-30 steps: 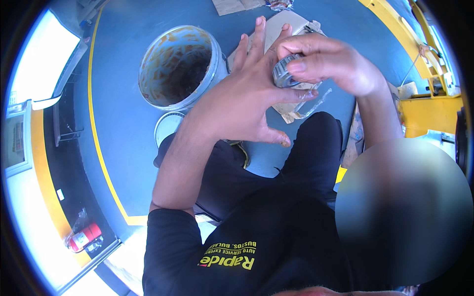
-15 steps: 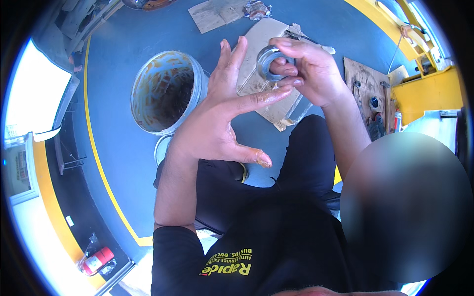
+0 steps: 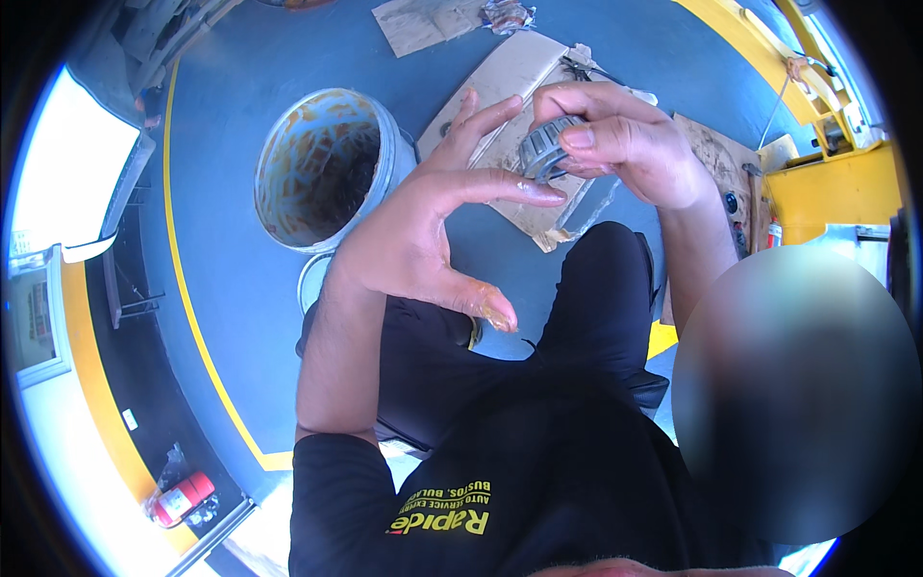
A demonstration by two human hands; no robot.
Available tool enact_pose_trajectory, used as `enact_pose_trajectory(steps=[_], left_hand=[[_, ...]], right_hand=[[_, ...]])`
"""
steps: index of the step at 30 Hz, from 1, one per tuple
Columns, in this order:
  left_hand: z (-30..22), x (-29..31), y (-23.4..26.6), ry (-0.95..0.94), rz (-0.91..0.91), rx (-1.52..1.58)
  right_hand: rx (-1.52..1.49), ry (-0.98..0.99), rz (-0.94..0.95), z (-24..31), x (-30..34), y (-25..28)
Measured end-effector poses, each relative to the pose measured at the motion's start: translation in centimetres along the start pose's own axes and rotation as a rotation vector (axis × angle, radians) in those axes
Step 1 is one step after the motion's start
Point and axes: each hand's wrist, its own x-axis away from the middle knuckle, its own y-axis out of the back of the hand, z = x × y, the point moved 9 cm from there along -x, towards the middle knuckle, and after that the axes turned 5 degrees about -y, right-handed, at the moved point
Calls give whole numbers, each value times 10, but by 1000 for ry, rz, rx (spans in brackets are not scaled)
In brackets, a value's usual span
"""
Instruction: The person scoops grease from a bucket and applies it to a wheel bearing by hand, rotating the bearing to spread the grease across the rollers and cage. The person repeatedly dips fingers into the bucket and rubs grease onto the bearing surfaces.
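A tapered roller bearing (image 3: 544,149), a grey metal ring with rollers round its side, is held up in front of me. My right hand (image 3: 625,139) grips it between thumb and fingers. Close by on the left, my left hand (image 3: 423,221) has its thumb and fingers spread wide. Its index finger reaches the lower edge of the bearing; whether they touch I cannot tell. Yellowish-brown grease sticks to the left thumb and index finger. Beyond the left hand stands a bucket (image 3: 389,159), its inside smeared with brown grease.
A smaller pail (image 3: 313,279) sits beside the bucket, near my knee. Flat cardboard (image 3: 519,72) with tools lies on the blue floor ahead, and another sheet (image 3: 413,24) behind it. At right are a stained board (image 3: 707,144) and yellow equipment (image 3: 832,192). A red fire extinguisher (image 3: 185,498) is at lower left.
My right hand has turned the bearing so its roller side now shows, and shifted slightly right. My left fingers have curled a little, the hand staying open.
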Motion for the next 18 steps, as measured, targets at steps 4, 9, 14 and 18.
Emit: enact_pose_trajectory(steps=[4, 9, 14, 18], left_hand=[[8, 3, 0, 52, -30, 116], [18, 10, 1, 86, -136, 293], [16, 13, 7, 72, -167, 263], [15, 12, 9, 46, -179, 264]], right_hand=[[118, 134, -22, 13, 17, 2], [240, 320, -113, 28, 10, -15], [509, 240, -17, 24, 16, -27], [466, 316, -141, 40, 21, -20]])
